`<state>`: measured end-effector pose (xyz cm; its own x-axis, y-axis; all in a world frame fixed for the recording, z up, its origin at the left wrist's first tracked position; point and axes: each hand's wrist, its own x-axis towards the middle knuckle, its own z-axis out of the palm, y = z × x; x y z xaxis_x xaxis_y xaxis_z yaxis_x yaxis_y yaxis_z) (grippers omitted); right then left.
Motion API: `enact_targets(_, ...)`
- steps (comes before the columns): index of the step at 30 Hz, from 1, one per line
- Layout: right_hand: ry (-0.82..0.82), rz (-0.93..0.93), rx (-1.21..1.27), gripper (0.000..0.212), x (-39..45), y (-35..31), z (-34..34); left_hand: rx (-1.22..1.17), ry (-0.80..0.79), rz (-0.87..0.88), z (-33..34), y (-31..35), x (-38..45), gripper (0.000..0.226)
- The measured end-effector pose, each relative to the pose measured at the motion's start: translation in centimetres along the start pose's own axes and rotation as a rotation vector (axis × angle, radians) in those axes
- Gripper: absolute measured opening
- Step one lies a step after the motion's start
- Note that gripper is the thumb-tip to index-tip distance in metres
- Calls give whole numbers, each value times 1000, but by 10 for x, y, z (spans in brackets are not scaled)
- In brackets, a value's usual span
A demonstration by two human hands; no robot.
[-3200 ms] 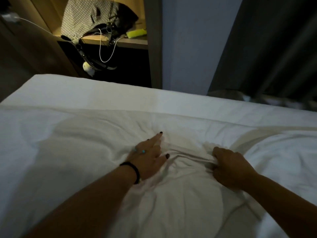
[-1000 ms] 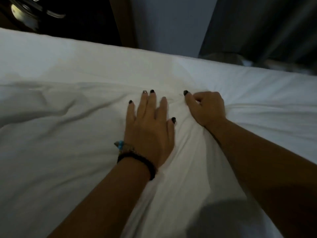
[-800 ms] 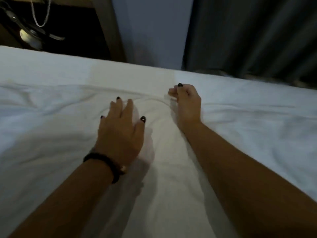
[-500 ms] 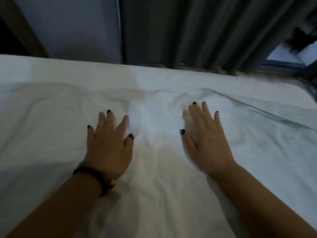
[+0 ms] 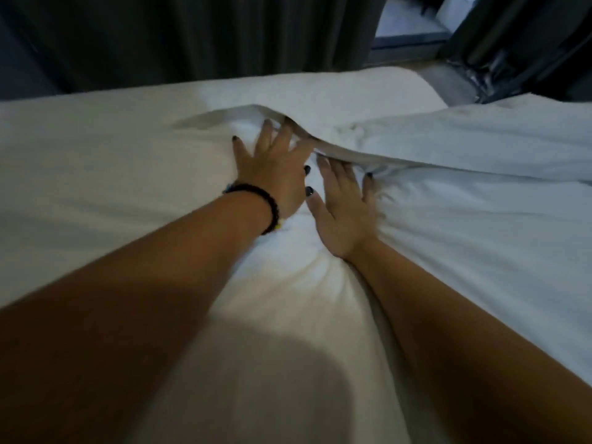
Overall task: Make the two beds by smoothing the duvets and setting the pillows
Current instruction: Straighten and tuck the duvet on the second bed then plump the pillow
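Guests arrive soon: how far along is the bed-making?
Done: the duvet lies fairly flat on the left. In hand: left hand and right hand press flat beside a raised fold. Left: that fold, the creases near the wrists; no pillows show.

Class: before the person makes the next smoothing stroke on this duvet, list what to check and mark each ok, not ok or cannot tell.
1. Left hand flat on the duvet: ok.
2. Right hand flat, fingers straight: ok.
3. Raised fold at the fingertips flattened: not ok.
4. Creases near the right wrist gone: not ok.
5. Duvet left of the hands smooth: ok.
6. Pillows set: cannot tell, none in view.
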<state>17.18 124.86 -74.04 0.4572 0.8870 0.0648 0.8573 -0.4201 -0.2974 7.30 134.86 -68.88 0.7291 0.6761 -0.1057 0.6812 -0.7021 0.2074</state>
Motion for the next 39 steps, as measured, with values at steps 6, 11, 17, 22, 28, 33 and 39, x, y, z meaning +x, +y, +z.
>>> enact_targets(6,181,-149,468,46,9,30,-53,43,43,-109,21,10,22,56)
enact_targets(11,319,-486,-329,39,52,123,-113,48,77,-183,33,21,39,57)
enact_targets(17,-25,11,-587,65,116,205,-160,26,180,-171,47,12,43,64)
enact_targets(22,7,300,-626,63,152,227,-160,38,147,-179,48,9,43,67)
enact_targets(28,319,170,129,49,150,240,-178,27,110,-174,48,6,48,67)
enact_targets(33,261,527,7,66,71,284,-143,64,78,-187,52,-1,56,66)
enact_targets(39,91,587,17,59,43,264,-135,65,92,-190,50,1,54,65)
